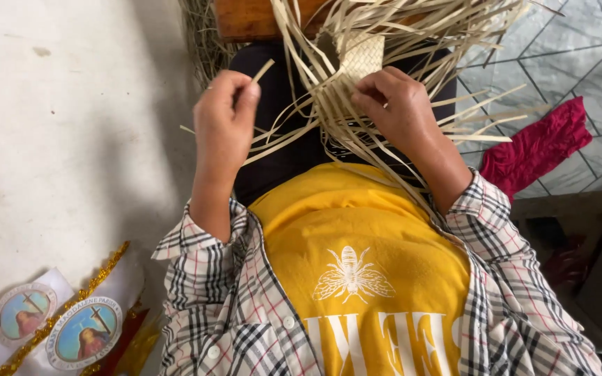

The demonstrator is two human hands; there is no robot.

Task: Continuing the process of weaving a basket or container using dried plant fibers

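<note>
A person seated above a pale floor works a loose bundle of pale straw strips (pixel 357 132) across a dark-clad lap, seen from a head-worn camera looking straight down. The left hand (pixel 224 118) pinches a single flat strip (pixel 262 72) between thumb and forefinger, fingers drawn together on it and raised clear of the rest. The right hand (pixel 398 104) presses down on the plaited middle of the bundle, its fingers curled into the strands; whether they actually clamp a strip or only rest there is hard to make out, as the knuckles hide the fingertips. A small woven patch (pixel 362 56) shows just beyond the right hand, with loose ends fanning out toward a wooden board (pixel 245 19) at the top edge. The person wears a yellow shirt (pixel 357 244) under an open checked shirt (pixel 224 313). A crimson cloth (pixel 538 146) lies on the tiled floor (pixel 580 49) to the right, and white ribbons with round painted emblems (pixel 57 327) lie at lower left.
</note>
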